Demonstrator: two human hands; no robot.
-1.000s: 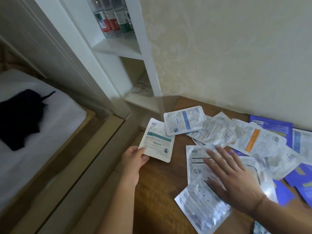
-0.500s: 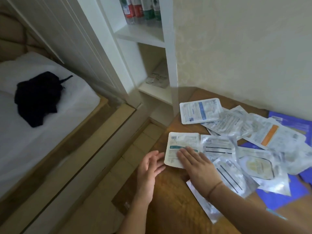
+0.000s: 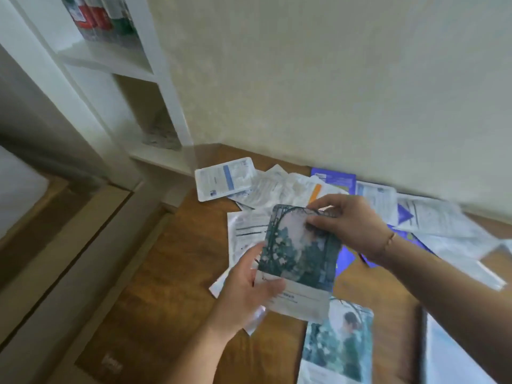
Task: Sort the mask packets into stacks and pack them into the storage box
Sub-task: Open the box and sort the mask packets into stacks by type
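Both my hands hold up a mask packet [image 3: 300, 256] with a dark green garden picture, above the wooden table [image 3: 171, 261]. My left hand [image 3: 246, 286] grips its lower left corner. My right hand [image 3: 352, 223] pinches its top right edge. A second packet with the same picture [image 3: 338, 345] lies flat on the table just below it. Several white and silver packets [image 3: 277, 187] and purple ones [image 3: 335, 178] lie scattered behind, along the wall. A white packet with a blue stripe [image 3: 224, 178] lies at the far left of the pile. No storage box is visible.
A white shelf unit [image 3: 155, 112] stands left of the table, with bottles [image 3: 99, 18] on its upper shelf. The table's left edge drops to a tiled floor [image 3: 69, 259]. A pale flat object [image 3: 448, 356] sits at the lower right corner.
The teal-striped white packet that my hands pressed on the table is now lifted and turned picture side up, held in both hands. The camera has swung right.
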